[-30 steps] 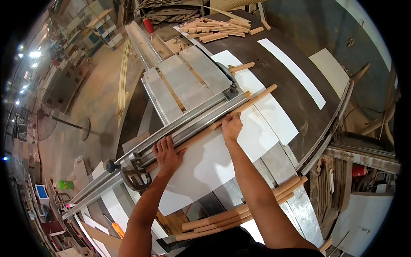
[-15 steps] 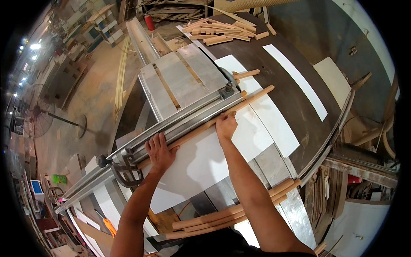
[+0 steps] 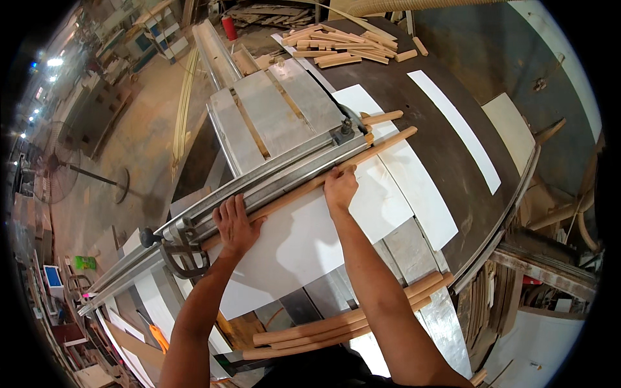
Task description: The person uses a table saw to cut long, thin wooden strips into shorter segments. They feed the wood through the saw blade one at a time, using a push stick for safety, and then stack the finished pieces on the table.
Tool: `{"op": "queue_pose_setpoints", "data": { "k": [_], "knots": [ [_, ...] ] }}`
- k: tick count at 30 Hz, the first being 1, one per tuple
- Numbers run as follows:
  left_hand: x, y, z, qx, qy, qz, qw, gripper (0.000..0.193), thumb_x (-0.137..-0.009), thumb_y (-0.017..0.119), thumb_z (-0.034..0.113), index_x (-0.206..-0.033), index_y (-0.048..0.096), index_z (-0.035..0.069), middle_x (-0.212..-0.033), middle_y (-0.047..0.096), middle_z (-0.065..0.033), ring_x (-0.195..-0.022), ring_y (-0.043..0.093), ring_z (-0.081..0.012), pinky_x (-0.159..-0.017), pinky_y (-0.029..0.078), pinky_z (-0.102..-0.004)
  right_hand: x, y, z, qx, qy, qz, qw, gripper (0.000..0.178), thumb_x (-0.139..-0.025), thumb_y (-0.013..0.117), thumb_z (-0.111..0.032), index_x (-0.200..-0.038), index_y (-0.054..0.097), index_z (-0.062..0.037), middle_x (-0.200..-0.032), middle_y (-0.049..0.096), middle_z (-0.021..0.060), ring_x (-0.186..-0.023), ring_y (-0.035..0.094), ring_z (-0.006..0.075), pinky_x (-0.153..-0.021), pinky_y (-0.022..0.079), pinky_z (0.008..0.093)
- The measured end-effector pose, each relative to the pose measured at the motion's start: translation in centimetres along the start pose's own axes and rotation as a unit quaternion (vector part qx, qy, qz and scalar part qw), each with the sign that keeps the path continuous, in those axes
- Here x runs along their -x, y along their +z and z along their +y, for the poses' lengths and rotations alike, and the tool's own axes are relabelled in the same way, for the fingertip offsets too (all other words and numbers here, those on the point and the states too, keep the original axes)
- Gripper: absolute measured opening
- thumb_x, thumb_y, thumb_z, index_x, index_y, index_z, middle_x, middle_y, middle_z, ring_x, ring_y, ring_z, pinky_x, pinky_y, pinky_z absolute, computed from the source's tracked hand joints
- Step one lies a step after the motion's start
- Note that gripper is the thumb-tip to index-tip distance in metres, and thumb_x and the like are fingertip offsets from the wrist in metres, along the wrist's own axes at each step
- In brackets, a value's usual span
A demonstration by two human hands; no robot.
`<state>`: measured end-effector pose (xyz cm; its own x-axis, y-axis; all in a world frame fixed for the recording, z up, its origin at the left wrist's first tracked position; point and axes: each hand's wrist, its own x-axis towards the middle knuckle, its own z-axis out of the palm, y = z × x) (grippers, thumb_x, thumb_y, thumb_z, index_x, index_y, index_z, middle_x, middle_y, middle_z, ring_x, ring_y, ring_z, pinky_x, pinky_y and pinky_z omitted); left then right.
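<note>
A long wooden strip (image 3: 296, 193) lies along the metal fence (image 3: 284, 178) of a sliding table saw, over white boards. My left hand (image 3: 237, 226) has its fingers over the fence and its thumb against the strip. Farther right, my right hand (image 3: 341, 189) is closed on the same strip, with its fingers partly hidden. Past my right hand, the strip's end reaches beyond the fence. A short wooden piece (image 3: 383, 118) rests just beyond that end. A metal clamp-like fitting (image 3: 184, 249) with a black knob sits left of my left hand.
Several wooden strips (image 3: 349, 326) lie nearest me, under my right forearm. Short cut pieces (image 3: 343, 45) are heaped at the far side. A narrow white strip (image 3: 456, 132) lies on the dark tabletop (image 3: 479, 213). A standing fan (image 3: 61, 165) is on the floor at left.
Both hands, the fence and the long strip have slid slightly forward together, against the white boards. The short piece stays beside them on the board. The view has shifted a little.
</note>
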<state>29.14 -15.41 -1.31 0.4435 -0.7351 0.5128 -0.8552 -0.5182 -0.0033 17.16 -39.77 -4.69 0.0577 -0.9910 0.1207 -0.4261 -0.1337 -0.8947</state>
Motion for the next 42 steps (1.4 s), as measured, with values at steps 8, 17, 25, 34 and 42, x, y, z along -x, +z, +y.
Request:
{"op": "queue_pose_setpoints", "data": {
  "k": [8, 17, 25, 34, 42],
  "knots": [
    [0.1, 0.6, -0.4, 0.001, -0.004, -0.007, 1.0, 0.086, -0.073, 0.083, 0.047, -0.137, 0.048, 0.0, -0.127, 0.053, -0.0161, -0.119, 0.049, -0.0332, -0.103, 0.032, -0.0519, -0.6, 1.3, 1.3, 0.011, -0.012, 0.004, 1.0, 0.021, -0.093, 0.061, -0.016, -0.095, 0.05, 0.0019, -0.067, 0.067, 0.0227, -0.065, 0.07, 0.0404, -0.065, 0.056, 0.0484],
    [0.1, 0.7, -0.4, 0.005, -0.015, -0.014, 1.0, 0.086, -0.074, 0.083, 0.046, -0.137, 0.048, 0.0, -0.128, 0.053, -0.0158, -0.12, 0.049, -0.0322, -0.103, 0.031, -0.0518, -0.8, 1.9, 1.5, -0.022, -0.014, -0.002, 1.0, 0.021, -0.094, 0.061, -0.016, -0.095, 0.05, 0.0022, -0.07, 0.068, 0.0229, -0.061, 0.07, 0.0384, -0.062, 0.056, 0.0472],
    [0.4, 1.2, -0.7, 0.004, -0.017, -0.005, 1.0, 0.087, -0.073, 0.084, 0.046, -0.138, 0.047, 0.001, -0.129, 0.053, -0.0154, -0.121, 0.049, -0.0324, -0.104, 0.031, -0.0531, -0.8, 1.1, 0.7, -0.033, -0.003, -0.062, 0.998, 0.04, -0.092, 0.062, -0.012, -0.118, 0.047, 0.0144, -0.08, 0.069, 0.0305, -0.079, 0.069, 0.0479, -0.072, 0.057, 0.0528],
    [-0.1, 0.3, 1.5, 0.028, -0.071, 0.018, 0.997, 0.088, -0.066, 0.09, 0.03, -0.137, 0.046, 0.004, -0.126, 0.053, -0.0154, -0.123, 0.047, -0.0347, -0.11, 0.029, -0.0524, -1.7, 2.1, 2.1, -0.033, 0.011, -0.049, 0.998, 0.039, -0.091, 0.063, -0.016, -0.114, 0.05, 0.0126, -0.085, 0.069, 0.0305, -0.082, 0.069, 0.0482, -0.075, 0.056, 0.0532],
    [0.1, -0.5, 2.1, 0.058, -0.103, -0.006, 0.993, 0.083, -0.069, 0.089, 0.027, -0.136, 0.048, 0.0, -0.13, 0.051, -0.0167, -0.127, 0.045, -0.0359, -0.115, 0.027, -0.0577, -1.9, 3.0, 3.7, -0.023, -0.012, -0.034, 0.999, 0.041, -0.093, 0.061, -0.018, -0.117, 0.048, 0.0136, -0.081, 0.068, 0.0285, -0.072, 0.069, 0.0413, -0.066, 0.056, 0.0475]
  ]
}}
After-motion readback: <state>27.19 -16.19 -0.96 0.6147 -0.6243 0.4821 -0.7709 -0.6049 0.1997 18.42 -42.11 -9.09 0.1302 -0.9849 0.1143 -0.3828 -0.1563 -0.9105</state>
